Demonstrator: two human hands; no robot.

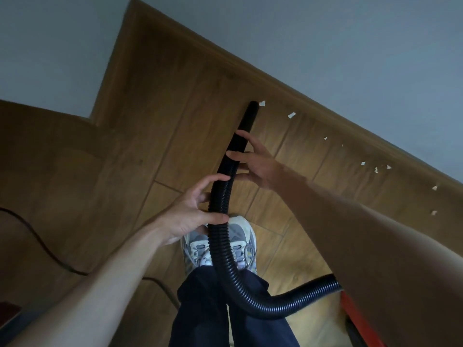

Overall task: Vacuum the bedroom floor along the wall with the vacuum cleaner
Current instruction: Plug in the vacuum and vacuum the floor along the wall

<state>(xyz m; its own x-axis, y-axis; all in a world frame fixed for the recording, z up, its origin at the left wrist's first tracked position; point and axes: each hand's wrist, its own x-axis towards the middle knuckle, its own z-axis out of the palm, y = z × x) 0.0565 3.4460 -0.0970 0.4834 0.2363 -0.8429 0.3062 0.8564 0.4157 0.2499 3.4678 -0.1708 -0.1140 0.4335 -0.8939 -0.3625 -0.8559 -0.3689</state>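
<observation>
Left of the hose, cable (42, 244): lies slack on the wooden floor, well apart.
Left hand (190, 216): fingers and thumb wrapped round the vacuum cleaner's ribbed hose (220, 246), just above the shoes (241, 236).
Nozzle (251, 108): the hose's smooth far end; its tip sits just beside the first of the paper scraps (291, 114).
Right hand (258, 166): fingers straight and spread, touching the hose's right side beyond the left hand, not wrapped round it.
Right of the hose, scraps: strung along the skirting board (325, 106), not yet picked up.
Risk: with one hand gripping, the nozzle may swing and flick scraps away. The hose loop across the legs could catch a step.
</observation>
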